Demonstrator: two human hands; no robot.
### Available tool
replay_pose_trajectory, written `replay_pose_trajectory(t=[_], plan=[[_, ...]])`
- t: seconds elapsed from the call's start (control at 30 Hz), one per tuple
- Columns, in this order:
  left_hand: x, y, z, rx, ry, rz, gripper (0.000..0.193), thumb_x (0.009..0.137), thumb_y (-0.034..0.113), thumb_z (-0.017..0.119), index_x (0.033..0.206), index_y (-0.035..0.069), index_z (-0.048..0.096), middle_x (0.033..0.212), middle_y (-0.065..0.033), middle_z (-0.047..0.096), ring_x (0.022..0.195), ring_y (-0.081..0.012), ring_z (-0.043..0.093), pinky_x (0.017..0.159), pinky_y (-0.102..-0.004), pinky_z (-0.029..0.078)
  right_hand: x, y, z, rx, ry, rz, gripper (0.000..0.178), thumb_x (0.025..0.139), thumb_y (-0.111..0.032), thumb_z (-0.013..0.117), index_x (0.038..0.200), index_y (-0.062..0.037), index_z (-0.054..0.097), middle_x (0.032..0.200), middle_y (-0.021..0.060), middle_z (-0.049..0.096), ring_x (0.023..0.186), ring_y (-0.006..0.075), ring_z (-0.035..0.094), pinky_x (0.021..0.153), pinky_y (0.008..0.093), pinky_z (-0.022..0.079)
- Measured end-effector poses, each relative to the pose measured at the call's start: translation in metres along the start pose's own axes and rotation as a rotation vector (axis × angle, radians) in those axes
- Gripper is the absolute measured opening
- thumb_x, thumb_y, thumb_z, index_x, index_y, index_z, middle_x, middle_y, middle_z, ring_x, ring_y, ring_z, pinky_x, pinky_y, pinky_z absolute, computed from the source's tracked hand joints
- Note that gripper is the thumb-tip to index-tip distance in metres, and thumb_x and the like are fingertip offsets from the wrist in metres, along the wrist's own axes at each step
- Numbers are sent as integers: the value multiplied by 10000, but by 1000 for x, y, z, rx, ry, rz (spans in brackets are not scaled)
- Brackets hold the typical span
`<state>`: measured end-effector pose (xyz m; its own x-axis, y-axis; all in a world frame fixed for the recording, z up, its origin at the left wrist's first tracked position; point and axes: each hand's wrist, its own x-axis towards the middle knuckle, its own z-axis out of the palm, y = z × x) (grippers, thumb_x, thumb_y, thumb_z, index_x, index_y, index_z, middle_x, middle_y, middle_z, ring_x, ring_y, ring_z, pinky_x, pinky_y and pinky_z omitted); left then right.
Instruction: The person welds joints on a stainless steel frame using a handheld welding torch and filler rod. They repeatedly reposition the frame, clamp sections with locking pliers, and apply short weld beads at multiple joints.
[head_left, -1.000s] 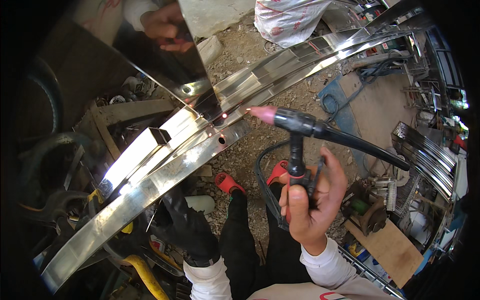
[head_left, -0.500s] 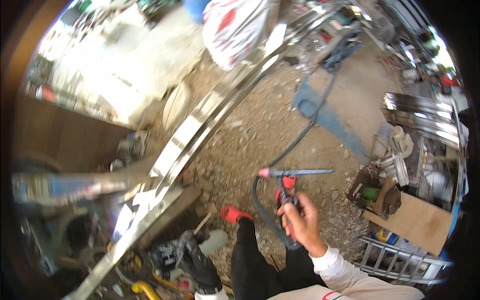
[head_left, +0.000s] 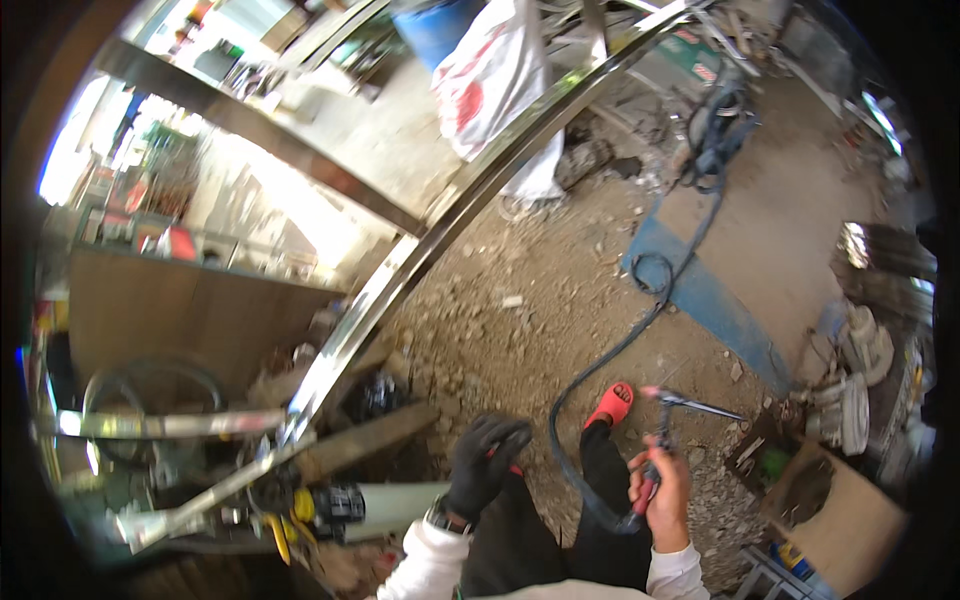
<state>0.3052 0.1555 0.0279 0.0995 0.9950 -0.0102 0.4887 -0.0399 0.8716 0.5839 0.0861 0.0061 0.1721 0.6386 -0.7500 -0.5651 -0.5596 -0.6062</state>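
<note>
My right hand (head_left: 668, 505) is bare and wrapped around the handle of a TIG welding torch (head_left: 690, 402). The torch has a pink nozzle at its left end and a long dark tail pointing right. From the handle's lower end a black cable (head_left: 562, 440) loops up across the ground. My left hand (head_left: 485, 462), in a black glove, hovers over my left leg with its fingers curled; whatever they might hold does not show. A long shiny metal bar (head_left: 400, 275) runs diagonally past it, up to the right, with a crossbar (head_left: 270, 135) joined to it.
Gravelly ground surrounds my red shoe (head_left: 612, 402). A blue-edged board (head_left: 725, 335) lies right, with cable over it. Left are a pale cylinder (head_left: 400, 508) and a wooden plank (head_left: 365, 440). A white sack (head_left: 495, 85) and blue barrel (head_left: 432, 28) stand beyond the bar.
My left hand has risen and moved right, away from the clutter beside the bar. My right hand has shifted right and down with the torch. The view has shifted too.
</note>
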Motion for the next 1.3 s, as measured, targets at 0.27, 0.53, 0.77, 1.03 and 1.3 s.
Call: replay_pose_trajectory(t=[0.27, 0.53, 0.77, 1.03, 1.3], plan=[[-13, 91, 71, -245, 72, -21, 288, 879, 37, 723, 1164, 63, 688, 1007, -125, 693, 925, -279, 671, 807, -388, 537, 10, -85, -148, 97, 21, 14, 348, 992, -416, 605, 1215, -150, 575, 979, 31, 638, 833, 161, 601, 781, 371, 526], [-66, 74, 41, -543, 254, -257, 202, 958, 55, 655, 1158, 30, 673, 1047, -154, 702, 928, -262, 691, 825, -369, 540, -27, -116, -64, 58, -36, -48, 308, 1020, -403, 596, 1172, -136, 572, 1117, 105, 677, 1027, 275, 662, 994, 503, 489], [6, 110, -26, -387, 265, -23, 210, 883, 4, 671, 1091, 21, 692, 1027, -167, 683, 942, -335, 660, 836, -385, 525, -30, -222, 36, 108, -213, -254, 333, 1008, -390, 621, 1211, -129, 589, 1041, 77, 676, 881, 205, 637, 806, 399, 530], [61, 118, 3, -240, 42, -256, 206, 981, 119, 667, 1133, -17, 699, 899, -31, 698, 798, -96, 623, 722, -271, 519, 4, -392, 76, 47, -153, -706, 333, 1034, -348, 589, 1260, -104, 565, 1054, 128, 675, 823, 247, 686, 748, 448, 616], [234, 196, 111, -326, -84, -258, 188, 954, 101, 699, 1107, -3, 729, 890, -38, 706, 775, -98, 628, 696, -272, 521, 160, -565, 18, 250, -151, -746, 318, 1005, -329, 650, 1181, -71, 586, 1027, 120, 682, 851, 225, 668, 717, 442, 631]])
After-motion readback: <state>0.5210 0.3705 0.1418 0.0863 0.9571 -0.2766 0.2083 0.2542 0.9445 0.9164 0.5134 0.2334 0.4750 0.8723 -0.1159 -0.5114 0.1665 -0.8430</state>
